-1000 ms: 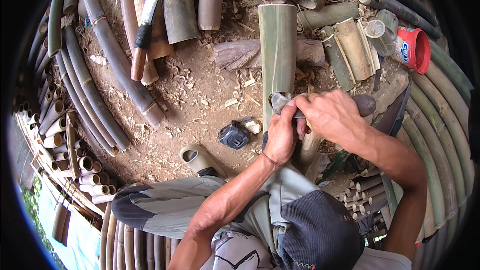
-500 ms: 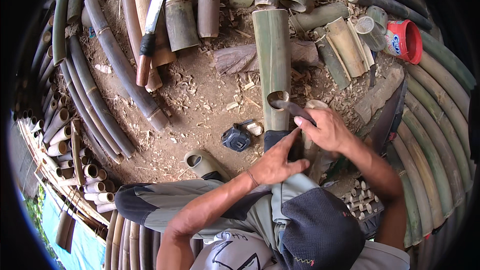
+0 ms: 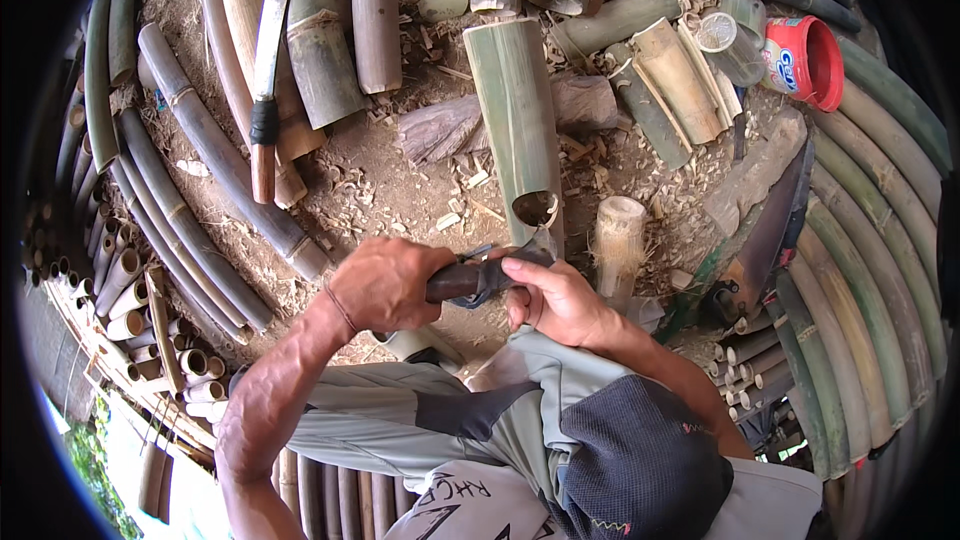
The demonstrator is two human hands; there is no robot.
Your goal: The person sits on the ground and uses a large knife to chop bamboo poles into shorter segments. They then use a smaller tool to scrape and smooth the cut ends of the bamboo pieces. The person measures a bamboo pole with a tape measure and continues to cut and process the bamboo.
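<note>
My left hand (image 3: 385,285) is closed round the dark handle of a hand tool (image 3: 458,282). The fingers of my right hand (image 3: 560,305) pinch the tool's other end, where a short greyish blade seems to show; its exact kind is hard to make out. Just beyond my hands, a split-topped green bamboo section (image 3: 510,105) slopes away, with an oval hole cut in its near end. That section's far part rests over a rough wood block (image 3: 440,128). A tape measure lies behind the tool, mostly hidden.
A machete (image 3: 265,110) with a black-bound wooden handle leans on bamboo at the far left. Upright right of my hands stands a short bamboo piece (image 3: 620,240). A red tub (image 3: 824,70) lies at the far right. Bamboo poles (image 3: 865,270) line both sides; shavings litter the ground.
The tool has come out of the bamboo's hole and back toward my lap. My left hand has left the bamboo's near end and taken the handle; my right hand has shifted to the tool's other end.
</note>
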